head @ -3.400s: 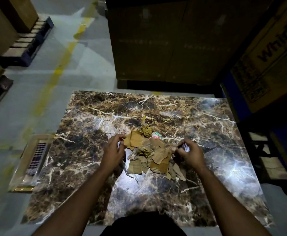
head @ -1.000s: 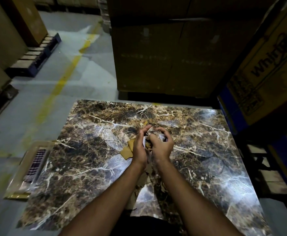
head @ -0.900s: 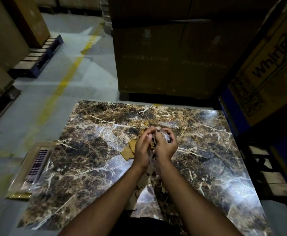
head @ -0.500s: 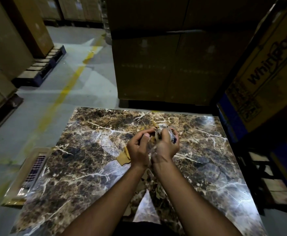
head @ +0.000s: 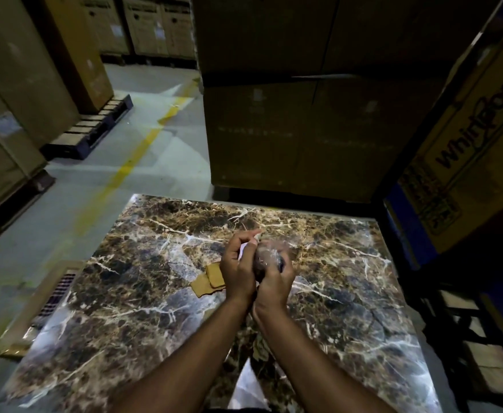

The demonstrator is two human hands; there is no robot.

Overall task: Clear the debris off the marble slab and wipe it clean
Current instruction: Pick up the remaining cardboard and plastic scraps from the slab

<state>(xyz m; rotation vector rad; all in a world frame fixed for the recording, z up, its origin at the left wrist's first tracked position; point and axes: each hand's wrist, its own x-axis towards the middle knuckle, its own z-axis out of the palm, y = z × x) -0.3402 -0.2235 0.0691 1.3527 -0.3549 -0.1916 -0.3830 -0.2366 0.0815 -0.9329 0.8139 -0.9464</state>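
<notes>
Both hands are pressed together over mid marble slab [head: 143, 317]: left hand [head: 238, 271] and right hand [head: 274, 278] curl round a bunched debris wad [head: 263, 257]. Cardboard scraps [head: 208, 283] lie just left, still on the slab. Risk: loose grip drops bits back onto the stone.

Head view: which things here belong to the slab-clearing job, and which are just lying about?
Job:
marble slab
cardboard scraps, partly under the left hand
gathered debris, clutched by both hands, right hand

Lying about:
Whirlpool carton
stacked boxes
pallet
floor grille
</notes>
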